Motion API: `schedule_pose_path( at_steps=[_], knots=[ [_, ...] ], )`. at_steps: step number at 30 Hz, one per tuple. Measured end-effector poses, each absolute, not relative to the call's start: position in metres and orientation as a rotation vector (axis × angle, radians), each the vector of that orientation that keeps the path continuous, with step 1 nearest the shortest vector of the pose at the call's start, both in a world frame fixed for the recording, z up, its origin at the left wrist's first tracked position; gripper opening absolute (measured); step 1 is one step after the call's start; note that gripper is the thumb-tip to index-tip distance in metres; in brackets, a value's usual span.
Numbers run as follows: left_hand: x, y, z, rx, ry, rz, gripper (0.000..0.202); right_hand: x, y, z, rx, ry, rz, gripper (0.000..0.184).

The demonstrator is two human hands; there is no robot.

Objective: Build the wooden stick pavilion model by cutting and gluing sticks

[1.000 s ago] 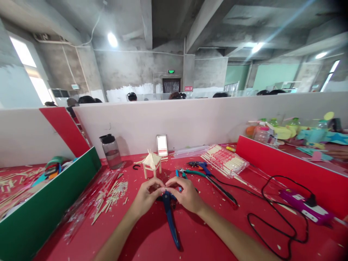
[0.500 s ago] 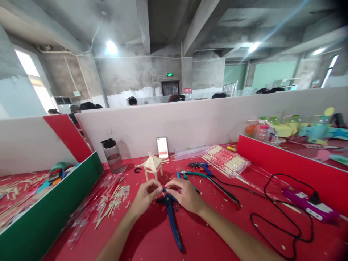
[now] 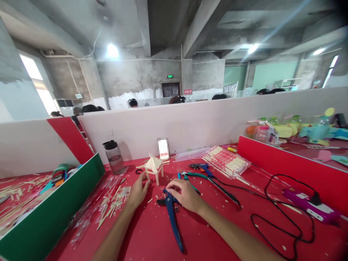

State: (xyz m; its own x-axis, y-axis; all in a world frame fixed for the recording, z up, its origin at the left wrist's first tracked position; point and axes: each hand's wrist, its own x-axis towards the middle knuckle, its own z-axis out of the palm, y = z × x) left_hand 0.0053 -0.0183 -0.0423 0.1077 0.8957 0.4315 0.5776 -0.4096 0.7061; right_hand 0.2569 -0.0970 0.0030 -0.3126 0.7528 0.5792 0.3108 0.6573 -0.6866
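A small four-legged pavilion model (image 3: 154, 165) of pale wooden sticks with a peaked roof stands on the red table (image 3: 146, 235). My left hand (image 3: 138, 193) is just in front of its left legs, fingers apart and holding nothing I can see. Nearer to me lies a blue-handled cutter (image 3: 173, 223), its long handle pointing toward me. Over the cutter's head, my right hand (image 3: 187, 195) has thumb and fingertips pinched together. Whatever is between those fingertips is too small or hidden to make out. A small piece of stick (image 3: 150, 200) lies between the hands.
Teal-handled pliers (image 3: 194, 175) and a blue glue gun (image 3: 205, 169) with a black cord lie right. Bagged sticks (image 3: 225, 161) are behind. A water bottle (image 3: 114, 157), stick scraps (image 3: 116, 201) and a green divider (image 3: 59, 206) are left; a purple power strip (image 3: 310, 204) is far right.
My left hand has left the cutter's head and moved left and away from me, to the pavilion model, its fingers opening. My right hand stays almost where it was, still pinched.
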Motion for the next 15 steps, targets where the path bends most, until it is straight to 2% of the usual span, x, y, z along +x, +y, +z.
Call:
schedule_pose_path(
  at_steps=[8,15],
  knots=[
    [0.0097,-0.0221,-0.0367,2.163,1.538,1.102,0.028,0.2538,-0.1007,0.0071,-0.853,-1.906,0.592,0.012],
    [0.0108,-0.0224,-0.0381,2.181,1.53,1.108,0.027,0.2565,-0.0959,0.0056,-0.859,-1.864,0.587,0.013]
  ],
)
